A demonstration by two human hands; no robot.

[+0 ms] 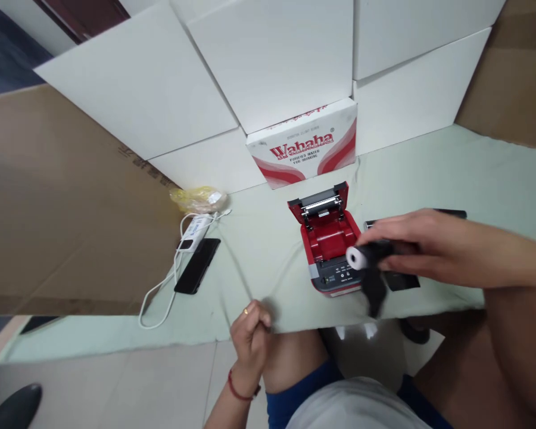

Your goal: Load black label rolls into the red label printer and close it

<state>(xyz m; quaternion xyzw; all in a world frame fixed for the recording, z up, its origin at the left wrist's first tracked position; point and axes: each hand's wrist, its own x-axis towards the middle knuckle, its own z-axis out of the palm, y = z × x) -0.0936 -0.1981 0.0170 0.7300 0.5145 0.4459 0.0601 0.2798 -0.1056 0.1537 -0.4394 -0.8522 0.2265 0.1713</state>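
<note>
A small red and black label printer (338,275) stands on the table with its lid (319,205) raised and its red paper bay (333,241) exposed. My right hand (422,244) is closed round a paper roll (357,258), black outside with a white end and a small core hole. The roll is just over the printer's right front corner, and a loose dark tail hangs from it, blurred. My left hand (252,328) rests at the table's front edge, fingers curled into a loose fist, well left of the printer; nothing shows in it.
A Wahaha water carton (308,146) leans on white boards behind the printer. To the left lie a black phone (197,266), a white power strip (196,231) with its cable, and a yellowish plastic bag (199,198). Flat black items (404,281) lie partly under my right hand.
</note>
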